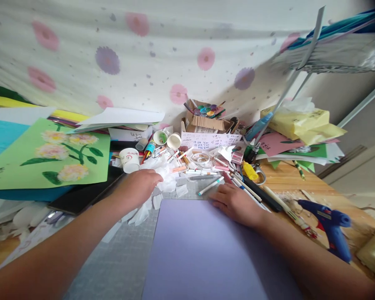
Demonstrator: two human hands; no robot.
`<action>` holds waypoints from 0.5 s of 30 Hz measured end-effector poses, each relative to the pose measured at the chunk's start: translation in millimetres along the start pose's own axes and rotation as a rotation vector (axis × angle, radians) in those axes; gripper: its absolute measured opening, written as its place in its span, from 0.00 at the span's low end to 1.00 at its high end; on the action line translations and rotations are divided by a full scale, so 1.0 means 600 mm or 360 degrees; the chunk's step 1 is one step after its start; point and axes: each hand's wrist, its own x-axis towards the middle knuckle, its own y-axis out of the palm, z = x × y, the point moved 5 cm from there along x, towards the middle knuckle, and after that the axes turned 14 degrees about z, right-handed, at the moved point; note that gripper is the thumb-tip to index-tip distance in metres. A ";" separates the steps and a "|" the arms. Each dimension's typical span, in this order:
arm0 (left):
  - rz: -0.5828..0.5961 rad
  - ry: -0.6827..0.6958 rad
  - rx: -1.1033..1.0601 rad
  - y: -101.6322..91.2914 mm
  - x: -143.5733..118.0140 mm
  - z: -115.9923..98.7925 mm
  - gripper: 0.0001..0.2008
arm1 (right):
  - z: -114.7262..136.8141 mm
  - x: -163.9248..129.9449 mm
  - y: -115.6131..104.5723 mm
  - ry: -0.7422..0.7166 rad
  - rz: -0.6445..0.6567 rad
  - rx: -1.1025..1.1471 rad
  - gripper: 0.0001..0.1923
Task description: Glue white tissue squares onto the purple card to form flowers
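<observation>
A smooth purple sheet of paper point(200, 246) lies in front of me on a grey mat point(112, 266). My right hand point(237, 204) rests palm down on its far right corner, fingers loosely spread and holding nothing. Beside those fingers lies a white marker with a teal tip point(211, 186). Beyond the sheet's far left corner, my left hand point(140, 185) is closed at a crumpled heap of white tissue paper point(167, 179); its fingertips are partly hidden. Torn white scraps point(140, 214) lie under and beside that hand.
Paper cups point(129, 160), loose markers and a cardboard box point(206, 123) crowd the back. At left is a green sheet with paper flowers point(96, 171). A blue glue gun point(331, 225) and a yellow bottle point(250, 171) are at right, below a metal rack point(312, 41).
</observation>
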 end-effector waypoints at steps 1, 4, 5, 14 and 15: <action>-0.0036 -0.0019 0.0003 -0.003 -0.008 0.003 0.14 | 0.008 -0.006 -0.008 0.0026 -0.0057 -0.0011 0.12; -0.0160 -0.0098 -0.0082 -0.011 -0.032 0.006 0.13 | 0.063 -0.038 -0.019 -0.0048 -0.0156 0.0069 0.12; -0.0196 -0.0133 -0.0149 -0.013 -0.041 0.006 0.12 | 0.089 -0.050 -0.015 -0.0138 -0.0138 0.0131 0.13; -0.0313 -0.0265 -0.0529 0.000 -0.123 -0.038 0.12 | 0.194 -0.134 0.047 -0.0326 -0.0502 -0.0120 0.16; -0.0299 -0.0227 -0.0543 0.008 -0.132 -0.051 0.12 | 0.191 -0.141 0.050 -0.0312 -0.0517 -0.0088 0.15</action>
